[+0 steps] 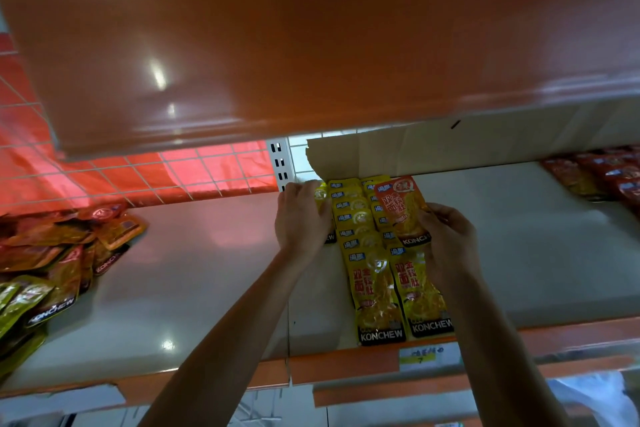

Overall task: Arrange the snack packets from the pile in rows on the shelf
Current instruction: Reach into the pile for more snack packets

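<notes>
While the pile [52,263] lies well apart at the left end of the shelf [194,274], the left hand [301,218] rests on the leftmost of the yellow rows [377,274], fingers bent over it; whether it grips cannot be told. The right hand [446,236] pinches the orange packet [403,210] by its near end, long axis front to back, above the rows' rear. Placement likely falls rightward, where bare shelf runs to the red packets [602,177]; the upper shelf [311,45] overhangs low.
</notes>
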The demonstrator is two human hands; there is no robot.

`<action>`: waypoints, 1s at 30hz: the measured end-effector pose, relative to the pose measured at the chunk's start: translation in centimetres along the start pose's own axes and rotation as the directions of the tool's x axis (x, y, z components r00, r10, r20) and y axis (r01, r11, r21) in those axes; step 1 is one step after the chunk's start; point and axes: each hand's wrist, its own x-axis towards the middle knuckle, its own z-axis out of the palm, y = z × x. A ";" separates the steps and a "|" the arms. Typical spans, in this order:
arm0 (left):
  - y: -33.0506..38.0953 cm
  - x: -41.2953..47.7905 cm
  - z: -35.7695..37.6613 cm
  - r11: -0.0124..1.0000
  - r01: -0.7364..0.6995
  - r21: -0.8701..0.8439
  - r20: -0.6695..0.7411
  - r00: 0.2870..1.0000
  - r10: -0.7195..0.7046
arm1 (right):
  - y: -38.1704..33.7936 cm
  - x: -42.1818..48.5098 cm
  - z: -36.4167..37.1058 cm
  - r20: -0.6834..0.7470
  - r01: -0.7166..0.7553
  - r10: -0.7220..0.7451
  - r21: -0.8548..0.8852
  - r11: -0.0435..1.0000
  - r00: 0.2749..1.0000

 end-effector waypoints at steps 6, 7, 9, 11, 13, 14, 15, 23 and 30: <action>6.6 -1.4 1.8 0.971 -0.226 -0.076 -0.020 0.974 0.225 | -1.5 1.2 -2.2 0.023 0.003 -0.004 0.047 0.999 1.000; 8.1 -1.6 2.3 0.967 -0.229 -0.114 -0.010 0.973 0.229 | -1.9 1.6 -2.8 0.023 0.006 -0.007 0.057 0.998 1.000; 11.1 -2.1 3.2 0.958 -0.197 -0.207 0.032 0.978 0.207 | -2.9 2.5 -4.5 0.018 0.011 -0.013 0.075 0.997 1.000; 13.9 -2.3 4.4 0.945 -0.095 -0.312 0.138 0.980 0.144 | -4.1 3.5 -6.4 0.013 0.024 -0.025 0.091 0.996 1.000; 16.2 -2.4 6.0 0.906 0.048 -0.420 0.254 0.965 0.067 | -5.2 4.5 -8.4 0.016 0.034 -0.036 0.095 0.995 0.999; 17.2 -2.5 6.9 0.877 0.111 -0.467 0.300 0.953 0.039 | -5.6 5.0 -9.4 0.022 0.036 -0.038 0.093 0.995 0.999; 18.2 -2.6 7.8 0.854 0.153 -0.497 0.335 0.942 0.026 | -6.0 5.5 -10.4 0.025 0.039 -0.041 0.081 0.996 0.999; 25.2 -3.7 14.1 0.817 0.237 -0.525 0.415 0.910 0.003 | -7.2 10.6 -17.6 -0.050 0.027 -0.034 -0.121 0.992 0.998; 29.2 -3.6 17.6 0.808 0.253 -0.532 0.381 0.924 -0.038 | -9.4 12.5 -22.4 -0.132 0.157 -0.304 -0.632 0.759 0.943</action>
